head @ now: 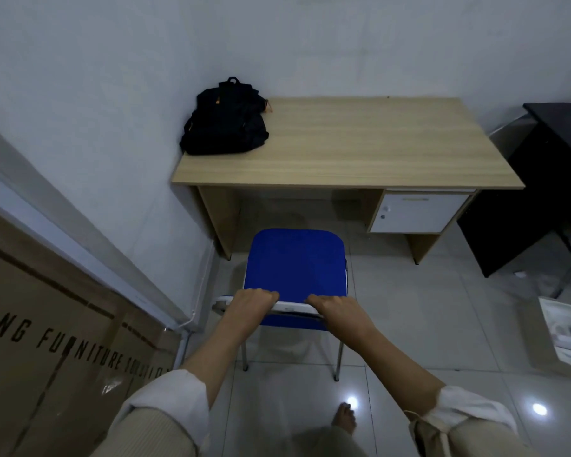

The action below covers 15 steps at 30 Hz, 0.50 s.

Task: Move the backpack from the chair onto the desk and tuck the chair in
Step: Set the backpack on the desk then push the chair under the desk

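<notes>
Cardboard cartons [47, 324], brown with black printed lettering, fill the 8 o'clock side of the view, leaning along the pale grey wall.

At about 11 o'clock the black fabric backpack [226, 118] sits slumped on the far left corner of the light wood-grain worktop [360, 150], touching or nearly touching the wall behind it. A small orange tag shows at its right edge. The rest of that surface to its right is bare wood.

At the centre stands the blue-cushioned chair with a chrome metal frame [295, 262], its seat front pointing toward the opening under the worktop, just short of it and not yet under it. The person's left hand [253, 300] is at 6 o'clock on the left part of the backrest's top edge, fingers [271, 294] curled over it and holding it. Just to the right, the right hand [335, 306] grips the same edge, its fingers wrapped down over the rail. Both cream sleeves are pushed up the forearms, and a bare foot [345, 418] rests on the glossy tiled floor below.

At 3 o'clock a white drawer unit [416, 212] hangs under the worktop's right end. Beyond it, at 2 o'clock, stands a black desk [548, 179].
</notes>
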Tool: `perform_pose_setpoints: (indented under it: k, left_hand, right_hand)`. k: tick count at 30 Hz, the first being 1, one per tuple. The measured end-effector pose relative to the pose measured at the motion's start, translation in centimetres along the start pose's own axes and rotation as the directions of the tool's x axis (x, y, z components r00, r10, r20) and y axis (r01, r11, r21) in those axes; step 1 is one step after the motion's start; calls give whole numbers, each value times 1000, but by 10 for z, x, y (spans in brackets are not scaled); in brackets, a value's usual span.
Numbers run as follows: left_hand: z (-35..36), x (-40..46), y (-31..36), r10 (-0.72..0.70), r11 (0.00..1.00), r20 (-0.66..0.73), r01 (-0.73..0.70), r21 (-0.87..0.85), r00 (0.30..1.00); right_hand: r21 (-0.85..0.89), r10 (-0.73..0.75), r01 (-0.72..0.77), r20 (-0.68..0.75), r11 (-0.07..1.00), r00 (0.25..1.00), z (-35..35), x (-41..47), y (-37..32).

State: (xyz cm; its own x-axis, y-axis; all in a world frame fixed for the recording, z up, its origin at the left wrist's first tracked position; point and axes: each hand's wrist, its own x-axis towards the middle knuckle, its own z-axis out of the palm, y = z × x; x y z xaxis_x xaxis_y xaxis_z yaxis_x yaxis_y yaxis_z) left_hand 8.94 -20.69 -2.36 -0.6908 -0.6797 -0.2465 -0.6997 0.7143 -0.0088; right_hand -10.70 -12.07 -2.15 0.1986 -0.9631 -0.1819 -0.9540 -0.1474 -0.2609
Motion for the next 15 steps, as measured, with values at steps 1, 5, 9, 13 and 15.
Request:
perform_pose_setpoints:
  k: [1, 5, 9, 13, 15]
  left_hand:
    - [-2, 7, -1, -2, 1000, 0, 2, -4, 1000]
    - [-12, 37, -5, -23, 1000, -8, 23, -7, 1000]
    - [-22, 74, -10, -50, 999, 8, 50, 6, 999]
    - [-33, 113, -11, -83, 997, 16, 83, 6, 996]
    - [-38, 129, -11, -92, 996, 8, 92, -1, 996]
  right_hand:
    - [-1, -2, 2, -1, 1000, 1000, -3, 5, 5]
    - [-12, -4, 4, 3, 1000, 1000, -13, 28, 29]
    - [-11, -13, 14, 12, 1000, 1000, -26, 55, 57]
    - [-13, -32, 32, 16, 999, 999, -39, 82, 90]
    - [-9, -44, 44, 12, 999, 999, -44, 94, 105]
